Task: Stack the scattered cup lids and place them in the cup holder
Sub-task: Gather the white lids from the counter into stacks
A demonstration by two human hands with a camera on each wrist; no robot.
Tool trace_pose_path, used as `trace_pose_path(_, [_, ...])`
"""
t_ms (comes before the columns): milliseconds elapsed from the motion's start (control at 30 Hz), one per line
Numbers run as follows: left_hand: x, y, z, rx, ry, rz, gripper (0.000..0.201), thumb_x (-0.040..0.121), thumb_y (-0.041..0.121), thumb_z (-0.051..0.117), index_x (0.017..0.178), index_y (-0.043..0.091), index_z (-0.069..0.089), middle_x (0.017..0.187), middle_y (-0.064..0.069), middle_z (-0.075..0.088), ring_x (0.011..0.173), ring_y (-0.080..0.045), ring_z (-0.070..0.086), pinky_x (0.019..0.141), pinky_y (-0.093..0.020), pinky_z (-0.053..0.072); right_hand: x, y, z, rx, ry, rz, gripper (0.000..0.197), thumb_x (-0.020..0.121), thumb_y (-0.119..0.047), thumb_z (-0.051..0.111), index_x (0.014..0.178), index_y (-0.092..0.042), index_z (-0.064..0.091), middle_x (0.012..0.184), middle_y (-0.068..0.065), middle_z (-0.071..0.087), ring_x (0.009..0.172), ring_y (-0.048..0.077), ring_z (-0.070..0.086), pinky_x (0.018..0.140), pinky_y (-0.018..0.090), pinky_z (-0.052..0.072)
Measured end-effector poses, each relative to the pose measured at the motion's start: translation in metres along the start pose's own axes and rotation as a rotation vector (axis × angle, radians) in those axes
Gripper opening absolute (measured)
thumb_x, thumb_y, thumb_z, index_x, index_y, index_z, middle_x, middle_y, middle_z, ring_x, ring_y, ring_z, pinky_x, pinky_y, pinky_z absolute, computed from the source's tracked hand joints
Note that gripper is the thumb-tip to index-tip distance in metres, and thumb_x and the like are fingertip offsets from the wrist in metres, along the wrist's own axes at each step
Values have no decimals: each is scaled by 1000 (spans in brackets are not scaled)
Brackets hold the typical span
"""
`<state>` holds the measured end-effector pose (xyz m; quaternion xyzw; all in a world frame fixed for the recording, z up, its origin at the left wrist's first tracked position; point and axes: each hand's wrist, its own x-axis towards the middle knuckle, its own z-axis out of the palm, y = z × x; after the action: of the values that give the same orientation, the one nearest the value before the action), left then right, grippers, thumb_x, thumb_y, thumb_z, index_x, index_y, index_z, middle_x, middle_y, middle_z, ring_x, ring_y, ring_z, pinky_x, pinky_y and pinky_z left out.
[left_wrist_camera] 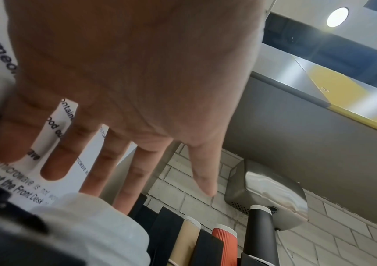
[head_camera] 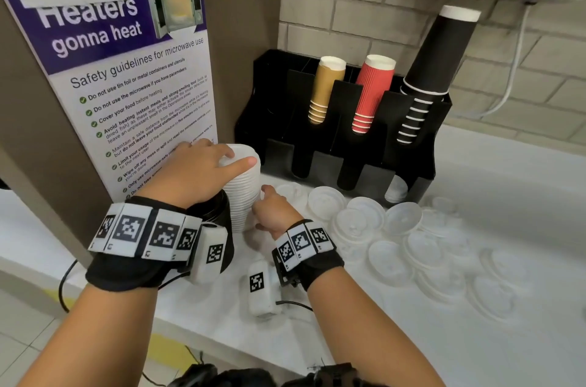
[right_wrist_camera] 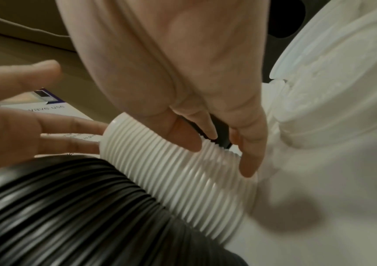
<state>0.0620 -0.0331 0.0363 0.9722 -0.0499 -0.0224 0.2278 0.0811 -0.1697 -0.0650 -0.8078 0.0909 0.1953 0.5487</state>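
Nearest, the right hand [head_camera: 275, 214] is set low against the right side of a tall stack of white lids [head_camera: 243, 187], close to the stack's base. In the right wrist view its fingers [right_wrist_camera: 249, 153] are seen laid nearly straight along the ribbed rims, touching them without curling round; nothing is gripped. Just left of this stack, and partly hidden behind the left wrist, a stack of black lids [right_wrist_camera: 69, 207] is seen side by side with the white one.

The left hand [head_camera: 196, 171] is placed over the top of the white stack, palm down. In the left wrist view its fingers [left_wrist_camera: 96, 171] are shown spread and straight, so the top is covered or pressed rather than clasped. The stack is thus held between the two flat hands, one above and one at its lower right.

To the right, on the white counter [head_camera: 475, 339], loose white lids [head_camera: 402, 247] are scattered, some overlapping, well apart from both hands.

Farther back, the black cup holder [head_camera: 336, 133] stands against the brick wall [head_camera: 348, 12], with tan cups [head_camera: 326, 88], red cups [head_camera: 372, 92] and black cups [head_camera: 434, 69] in its slots. At the far left a microwave safety poster [head_camera: 126, 76] is fixed upright.
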Motion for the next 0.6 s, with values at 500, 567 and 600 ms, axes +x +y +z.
trace_pose_path(500, [0, 4, -2, 9, 36, -2, 60, 88, 67, 41, 125, 24, 60, 132, -10, 52, 127, -33, 39, 105, -44, 30, -26, -22, -66, 276, 169, -188, 56, 90, -11, 54, 142, -20, 34, 110, 9, 57, 92, 16, 58, 79, 30, 53])
trace_pose_path(567, [1, 11, -3, -30, 100, 71, 56, 87, 64, 47, 123, 24, 60, 128, -8, 54, 123, -31, 44, 100, -42, 35, -38, -34, -110, 351, 316, -258, 46, 89, -14, 56, 132, -21, 42, 97, 0, 55, 84, 7, 53, 71, 24, 45])
trace_pose_path(600, [2, 16, -4, -82, 139, 130, 50, 87, 60, 52, 122, 25, 62, 125, -6, 56, 120, -28, 48, 96, -39, 38, -41, -36, -133, 379, 414, -280, 41, 88, -15, 57, 127, -21, 44, 96, -3, 55, 84, 6, 52, 70, 23, 42])
